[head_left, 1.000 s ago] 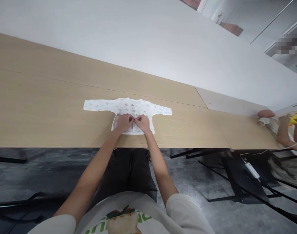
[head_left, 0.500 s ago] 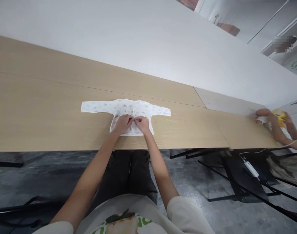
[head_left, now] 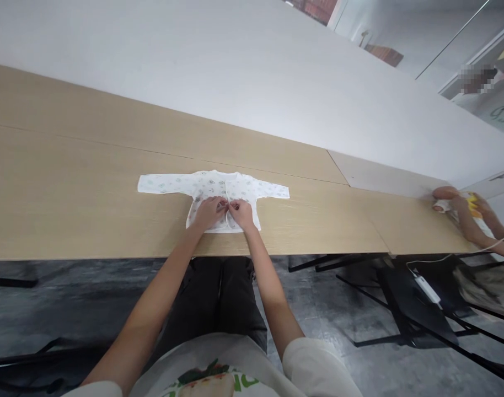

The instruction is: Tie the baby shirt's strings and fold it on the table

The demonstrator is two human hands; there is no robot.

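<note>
White long-sleeved shirt (head_left: 213, 183), dotted with small printed motifs, lies flat near the centre of the frame on a pale wood-toned surface (head_left: 78, 215). Its neckline points toward the top of the frame, its sleeves spread out to left and right, and its hem lies near the surface's lower edge. From where I stand, I see a person's two bare arms reach up from the bottom of the frame. The left hand (head_left: 210, 211) rests over the lower front of the garment, fingertips pinched on the cloth at the middle opening. The right hand (head_left: 241, 213) is just beside it, thumb and fingers drawn together on the same front edge. Above, a white panel (head_left: 173, 66) crosses the frame. At the far right, a co-worker's hands (head_left: 462, 212) are around something yellow (head_left: 472, 203), partly hidden. Below them, at lower right, a white box-like device (head_left: 428, 289) lies on a black chair (head_left: 413, 314).
</note>
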